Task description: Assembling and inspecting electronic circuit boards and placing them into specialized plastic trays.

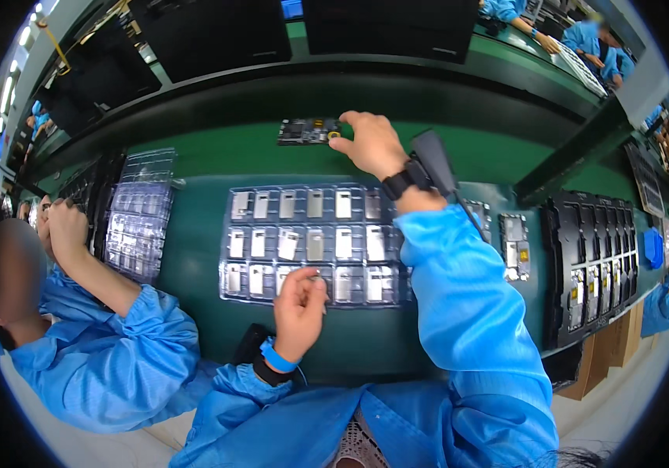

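Note:
My right hand (369, 144) reaches to the far side of the bench. Its thumb and forefinger close on the right end of a dark circuit board (297, 132), which bears a yellow patch. Nearer to me, my left hand (300, 306) is closed in a pinch over the front row of a clear plastic tray (272, 214). Something small and pale shows at its fingertips, too little to name. Several flat silvery metal plates (315, 204) lie in the tray's compartments, set out in three rows. My left hand covers part of the front row.
Right of the tray lie more circuit boards (515, 248) and a black slotted tray (593, 257) holding several boards. A dark post (576, 156) rises at the right. Stacked clear trays (141, 214) stand at the left, where a co-worker's hand (65, 230) is raised.

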Tool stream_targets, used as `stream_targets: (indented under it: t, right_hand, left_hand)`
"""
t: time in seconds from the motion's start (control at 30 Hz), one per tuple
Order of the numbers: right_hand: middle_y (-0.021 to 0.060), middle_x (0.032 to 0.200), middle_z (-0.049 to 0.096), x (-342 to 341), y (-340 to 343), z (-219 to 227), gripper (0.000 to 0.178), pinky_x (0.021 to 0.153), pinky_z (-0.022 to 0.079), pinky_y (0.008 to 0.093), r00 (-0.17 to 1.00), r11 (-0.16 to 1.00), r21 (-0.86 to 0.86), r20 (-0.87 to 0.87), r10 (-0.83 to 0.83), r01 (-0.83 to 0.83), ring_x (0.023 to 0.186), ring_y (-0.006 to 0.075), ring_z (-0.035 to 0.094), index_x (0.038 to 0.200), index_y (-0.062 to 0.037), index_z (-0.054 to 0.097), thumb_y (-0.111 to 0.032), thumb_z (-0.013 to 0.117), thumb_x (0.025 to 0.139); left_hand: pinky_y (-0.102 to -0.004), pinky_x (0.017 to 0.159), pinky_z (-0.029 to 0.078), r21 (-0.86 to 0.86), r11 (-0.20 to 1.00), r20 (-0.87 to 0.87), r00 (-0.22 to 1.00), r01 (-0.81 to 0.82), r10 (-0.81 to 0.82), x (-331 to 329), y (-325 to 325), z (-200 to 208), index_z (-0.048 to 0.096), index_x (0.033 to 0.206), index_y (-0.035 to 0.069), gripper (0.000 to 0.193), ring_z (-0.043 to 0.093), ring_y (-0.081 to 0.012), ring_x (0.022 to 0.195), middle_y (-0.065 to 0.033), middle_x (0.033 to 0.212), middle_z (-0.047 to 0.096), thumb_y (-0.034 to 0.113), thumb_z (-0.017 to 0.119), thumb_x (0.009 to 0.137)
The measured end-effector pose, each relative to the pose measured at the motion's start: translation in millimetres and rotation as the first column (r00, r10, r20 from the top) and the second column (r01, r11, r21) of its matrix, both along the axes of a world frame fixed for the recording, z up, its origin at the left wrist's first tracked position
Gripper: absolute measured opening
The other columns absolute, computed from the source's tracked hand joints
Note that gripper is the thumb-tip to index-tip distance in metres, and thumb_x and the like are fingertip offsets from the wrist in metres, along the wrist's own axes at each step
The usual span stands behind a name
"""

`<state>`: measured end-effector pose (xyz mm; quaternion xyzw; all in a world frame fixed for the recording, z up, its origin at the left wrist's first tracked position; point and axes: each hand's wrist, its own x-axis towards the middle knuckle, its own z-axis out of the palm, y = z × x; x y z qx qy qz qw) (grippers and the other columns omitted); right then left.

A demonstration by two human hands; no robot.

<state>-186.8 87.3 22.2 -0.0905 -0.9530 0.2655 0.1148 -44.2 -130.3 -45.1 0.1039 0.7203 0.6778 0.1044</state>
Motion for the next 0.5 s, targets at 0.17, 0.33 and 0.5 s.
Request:
stream_targets:
  t: [0.17, 0.33, 0.5]
  right_hand:
    - [0.0069, 0.127, 0.046, -69.5, -4.6, -83.3, 0.058, 0.091, 0.026, 0.0635, 0.995, 0.961, 0.273, -0.100, -0.010, 0.037, 0.124, 0.0325, 0.033, 0.129, -0.0158, 0.037, -0.033, 0.060, 0.079]
    - [0.0114, 0.119, 0.051, -82.9, -9.5, -61.2, 0.053, 0.091, 0.031, 0.0556, 0.995, 0.952, 0.289, 0.039, 0.094, -0.101, 0.118, 0.0303, 0.041, 0.121, -0.0136, 0.046, -0.026, 0.065, 0.074]
    - [0.0146, 0.092, 0.061, -54.8, -25.1, -12.3, 0.029, 0.074, 0.047, 0.0335, 0.996, 0.963, 0.254, 0.000, 0.089, -0.086, 0.087, 0.0317, 0.059, 0.092, -0.0051, 0.060, -0.016, 0.070, 0.067]
  left_hand:
    - [-0.0173, 0.046, 0.037, 0.042, 0.999, 0.044, 0.999, -0.005, 0.003, -1.5, -1.6, -1.2, 0.048, 0.105, -0.001, 0.021, 0.046, -0.0028, 0.052, -0.0006, 0.065, 0.053, 0.007, 0.052, 0.086]
    - [-0.0177, 0.046, 0.037, 0.036, 0.999, 0.052, 0.998, 0.023, -0.025, 0.6, -6.9, -3.8, 0.045, 0.107, -0.002, 0.023, 0.047, -0.0036, 0.053, -0.0026, 0.067, 0.054, 0.006, 0.052, 0.086]
    - [-0.0178, 0.047, 0.038, 0.005, 0.999, 0.030, 0.998, 0.054, -0.054, -1.1, -5.3, 0.0, 0.045, 0.107, -0.001, 0.022, 0.047, -0.0046, 0.053, -0.0039, 0.068, 0.054, 0.004, 0.050, 0.086]
